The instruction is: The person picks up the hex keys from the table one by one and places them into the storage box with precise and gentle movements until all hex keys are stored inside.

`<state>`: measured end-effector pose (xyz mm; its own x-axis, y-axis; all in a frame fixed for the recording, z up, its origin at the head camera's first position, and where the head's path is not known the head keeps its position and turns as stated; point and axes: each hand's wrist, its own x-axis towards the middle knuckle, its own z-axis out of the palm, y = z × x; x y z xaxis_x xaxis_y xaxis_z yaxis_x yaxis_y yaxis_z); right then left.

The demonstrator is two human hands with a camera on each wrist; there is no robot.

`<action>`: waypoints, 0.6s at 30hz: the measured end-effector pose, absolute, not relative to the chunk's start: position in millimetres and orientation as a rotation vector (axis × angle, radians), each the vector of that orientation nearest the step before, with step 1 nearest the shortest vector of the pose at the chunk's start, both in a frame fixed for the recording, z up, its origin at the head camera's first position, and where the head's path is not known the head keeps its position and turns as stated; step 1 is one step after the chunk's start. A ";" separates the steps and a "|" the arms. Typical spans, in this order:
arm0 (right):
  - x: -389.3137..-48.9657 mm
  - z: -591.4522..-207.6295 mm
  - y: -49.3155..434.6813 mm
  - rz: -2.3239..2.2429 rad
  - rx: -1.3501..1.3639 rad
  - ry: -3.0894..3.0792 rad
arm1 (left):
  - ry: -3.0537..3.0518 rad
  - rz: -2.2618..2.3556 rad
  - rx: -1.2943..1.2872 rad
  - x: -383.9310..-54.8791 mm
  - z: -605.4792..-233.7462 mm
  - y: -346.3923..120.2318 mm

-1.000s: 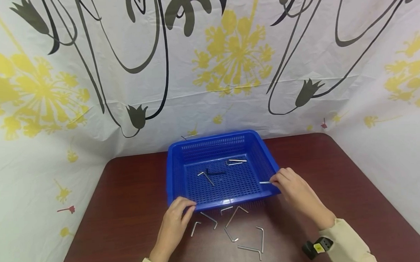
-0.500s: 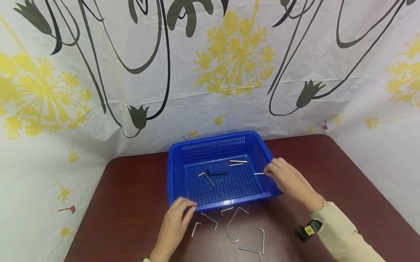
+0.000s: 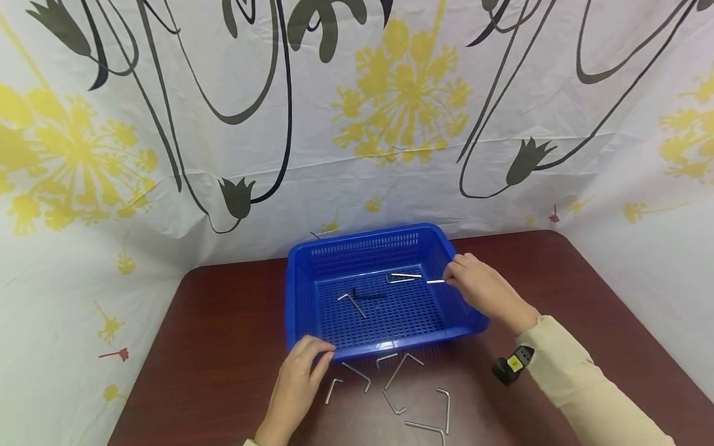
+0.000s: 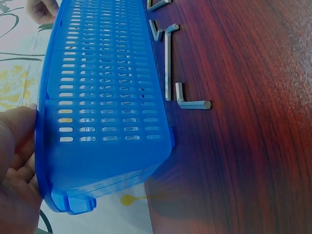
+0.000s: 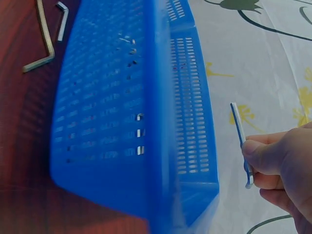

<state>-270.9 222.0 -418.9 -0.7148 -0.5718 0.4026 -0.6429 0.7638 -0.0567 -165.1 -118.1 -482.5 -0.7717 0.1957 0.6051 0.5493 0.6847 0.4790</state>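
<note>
A blue plastic basket (image 3: 361,351) with slotted walls stands on the table. My left hand (image 3: 294,383) pinches the basket's near left rim; in the left wrist view the thumb lies at the rim's edge. My right hand (image 3: 483,287) is over the basket's right side, holding a silver hex key (image 5: 239,122) between thumb and fingers, its short bent end low by the fingers. Inside the basket lie a bronze-toned hex key (image 3: 356,307), a black hex key (image 3: 369,297) and a few silver ones (image 3: 401,280) toward the back right.
Several L-shaped hex keys (image 3: 424,425) are scattered on the dark red wooden table (image 3: 220,359) in front of the basket. A white patterned cloth (image 3: 343,177) hangs close behind the basket and along both sides.
My right hand has moved away from the basket's near right corner, back and a little left, carrying the hex key farther over the basket. My left hand stays on the rim.
</note>
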 end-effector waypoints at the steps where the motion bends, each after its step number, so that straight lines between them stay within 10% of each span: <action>1: -273.5 -417.5 220.6 0.273 0.929 -2.607 | -2.379 -0.908 -0.573 -165.1 -482.6 -118.2; 18: -311.2 -416.3 208.4 0.352 0.975 -2.740 | -2.380 -0.908 -0.572 -164.8 -482.6 -117.6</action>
<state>-311.2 208.4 -416.3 -0.7585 -0.5906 0.2754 -0.6410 0.7523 -0.1524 -164.8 -117.6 -482.6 -0.7732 0.1958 0.6032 0.5477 0.6857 0.4794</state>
